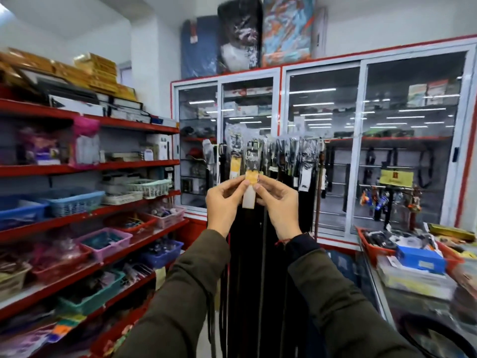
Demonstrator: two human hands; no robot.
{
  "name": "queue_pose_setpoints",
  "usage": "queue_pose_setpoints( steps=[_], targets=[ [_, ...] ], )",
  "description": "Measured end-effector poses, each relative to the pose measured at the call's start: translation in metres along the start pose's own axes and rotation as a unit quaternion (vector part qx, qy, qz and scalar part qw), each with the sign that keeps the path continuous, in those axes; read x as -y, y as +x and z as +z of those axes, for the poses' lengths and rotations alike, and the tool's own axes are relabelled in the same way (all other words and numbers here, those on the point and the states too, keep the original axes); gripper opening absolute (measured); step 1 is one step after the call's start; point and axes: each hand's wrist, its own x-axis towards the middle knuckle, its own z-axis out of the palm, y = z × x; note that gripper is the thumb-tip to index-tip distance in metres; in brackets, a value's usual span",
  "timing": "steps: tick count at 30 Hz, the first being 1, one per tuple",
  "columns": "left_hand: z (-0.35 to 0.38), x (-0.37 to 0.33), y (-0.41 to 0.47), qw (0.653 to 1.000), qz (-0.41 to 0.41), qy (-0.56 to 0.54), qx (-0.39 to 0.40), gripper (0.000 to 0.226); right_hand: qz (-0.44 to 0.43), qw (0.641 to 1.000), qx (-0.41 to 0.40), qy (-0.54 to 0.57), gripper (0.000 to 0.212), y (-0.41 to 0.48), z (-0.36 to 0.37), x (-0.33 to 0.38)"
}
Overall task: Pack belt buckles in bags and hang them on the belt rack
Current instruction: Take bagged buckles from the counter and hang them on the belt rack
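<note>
Scanning left to right: red shelving (85, 166) with plastic baskets (74, 200) is sitting off to the left, not involved. At centre the person is standing at the belt rack (273, 143), where a row of belts is hanging, most with their buckles already showing inside clear bags, so a good share of the job is looking done. Left hand (224, 202) is closed in a pinch on the left edge of the yellow tag (252, 177) and the white slip (249, 197) below it; right hand (277, 204) is pinching the right edge of the same tag. That tag is dangling from the bagged buckle (253, 148), which is already hanging on the rack above both hands, just right of another bagged buckle with its own yellow tag (235, 166). My read: this belt is in the finishing step, tag being straightened or tucked. Further right, a red tray (371, 248) on the glass bench (402, 301) is holding more dark items, possibly belts waiting to be packed; too blurred to confirm. A dark loop at bottom right may be another.
</note>
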Motion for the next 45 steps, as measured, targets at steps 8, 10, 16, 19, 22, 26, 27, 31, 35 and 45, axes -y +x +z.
queue_pose_setpoints(
  steps=[8, 10, 16, 19, 22, 26, 27, 31, 35, 45],
  targets=[
    [-0.012, -0.027, 0.055, 0.998, -0.037, -0.026, -0.042, 0.027, 0.002, 1.000, 0.022, -0.021, 0.031, 0.052, 0.050, 0.021],
    [-0.014, -0.025, 0.061, 0.997, -0.047, -0.026, -0.050, 0.026, 0.010, 0.999, 0.030, -0.033, 0.031, 0.059, 0.054, 0.023],
    [-0.015, -0.016, 0.071, 0.994, -0.093, -0.036, -0.038, 0.026, 0.039, 0.998, 0.029, -0.044, 0.028, 0.067, 0.053, 0.014],
    [-0.012, -0.009, 0.071, 0.992, -0.118, -0.038, -0.036, 0.028, 0.061, 0.996, 0.022, -0.057, 0.030, 0.071, 0.049, 0.004],
    [-0.009, 0.000, 0.071, 0.990, -0.133, -0.038, -0.034, 0.028, 0.058, 0.994, 0.014, -0.092, 0.030, 0.074, 0.044, -0.008],
    [-0.001, 0.012, 0.067, 0.994, -0.089, 0.028, -0.052, 0.033, 0.008, 0.984, 0.010, -0.176, 0.030, 0.071, 0.038, -0.026],
    [0.002, 0.015, 0.064, 0.994, -0.058, 0.075, -0.062, 0.036, -0.017, 0.977, 0.003, -0.211, 0.031, 0.069, 0.035, -0.030],
    [0.009, 0.038, 0.042, 0.971, 0.092, 0.210, -0.072, 0.048, -0.126, 0.941, -0.019, -0.314, 0.034, 0.052, 0.014, -0.050],
    [0.016, 0.074, 0.010, 0.918, 0.190, 0.347, 0.000, 0.053, -0.154, 0.924, -0.026, -0.349, 0.039, 0.024, -0.017, -0.075],
    [0.066, 0.169, -0.097, 0.883, 0.187, 0.386, 0.190, 0.052, -0.044, 0.808, -0.109, -0.577, 0.053, -0.073, -0.134, -0.140]
  ],
)
